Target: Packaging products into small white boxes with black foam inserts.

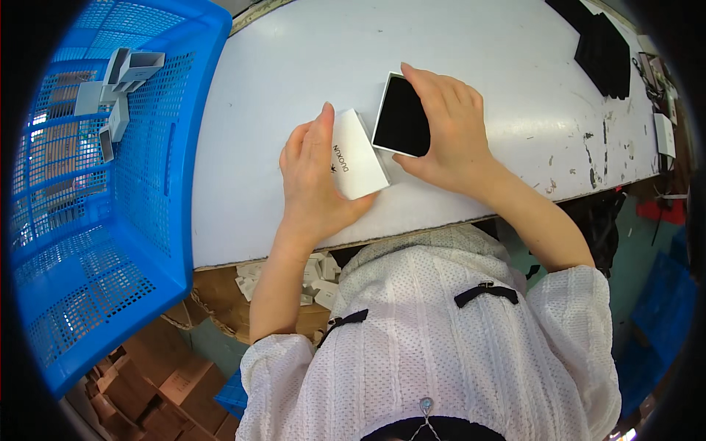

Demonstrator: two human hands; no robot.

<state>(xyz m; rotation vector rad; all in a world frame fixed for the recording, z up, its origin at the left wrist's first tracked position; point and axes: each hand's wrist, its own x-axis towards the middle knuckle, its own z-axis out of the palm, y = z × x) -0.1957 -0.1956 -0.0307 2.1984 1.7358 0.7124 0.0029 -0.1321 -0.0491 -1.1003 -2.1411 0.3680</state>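
My left hand (312,176) holds a flat white box lid (359,158) with a small dark print on top, thumb and fingers wrapped around its left side. My right hand (450,136) grips a square white box base with a black insert (401,117), tilted up on the white table (294,73). The two box parts sit side by side, nearly touching, at the table's near edge.
A large blue mesh crate (110,220) stands at the left, with several small white boxes (121,81) at its far end. A stack of black pads (607,48) lies at the far right. Cardboard cartons and loose white boxes (316,279) sit under the table.
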